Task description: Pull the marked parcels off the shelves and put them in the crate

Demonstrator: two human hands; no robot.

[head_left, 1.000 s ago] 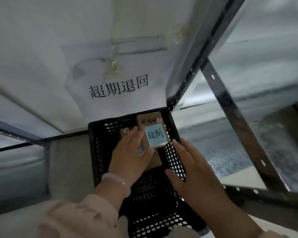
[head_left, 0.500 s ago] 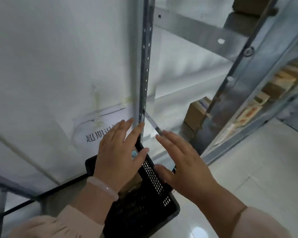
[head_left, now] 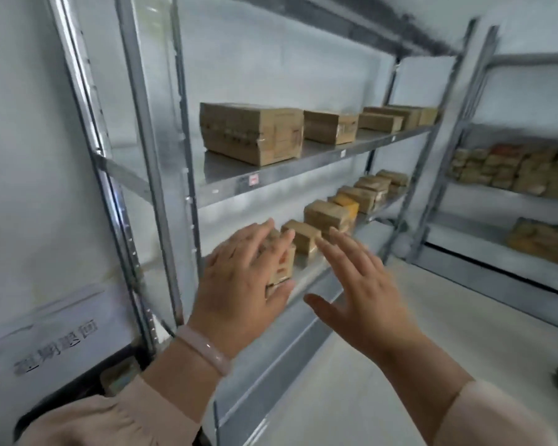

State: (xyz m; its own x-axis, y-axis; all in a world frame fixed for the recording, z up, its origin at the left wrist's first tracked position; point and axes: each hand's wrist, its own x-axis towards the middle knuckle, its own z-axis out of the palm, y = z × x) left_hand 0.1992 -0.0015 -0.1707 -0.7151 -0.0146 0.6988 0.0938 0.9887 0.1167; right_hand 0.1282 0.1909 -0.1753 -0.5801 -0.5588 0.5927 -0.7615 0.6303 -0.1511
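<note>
Head view only. A white paper sign (head_left: pixel 50 344) on the wall at lower left carried a row of Chinese characters, too blurred to read; a small red-and-white tag (head_left: pixel 254 179) sat on the front edge of the upper shelf (head_left: pixel 303 162), unreadable. Printing on the cardboard parcels could not be made out. Large parcel (head_left: pixel 251 132) sat at the left end of the upper shelf, with more boxes in a row to its right. A row of smaller parcels (head_left: pixel 327 217) ran along the lower shelf. The black crate (head_left: pixel 78 386) showed only in part at lower left, behind the left sleeve (head_left: pixel 110 420). Left hand (head_left: pixel 239 284), fingers spread wide and empty, was raised in front of the nearest small parcel on the lower shelf; contact could not be told. Right hand (head_left: pixel 361 291), also flat, spread and empty, was held up just right of the left, palm toward the shelves. A pale bracelet (head_left: pixel 203 349) ringed the left wrist. A second shelf rack (head_left: pixel 512 188) with parcels stood at far right.
</note>
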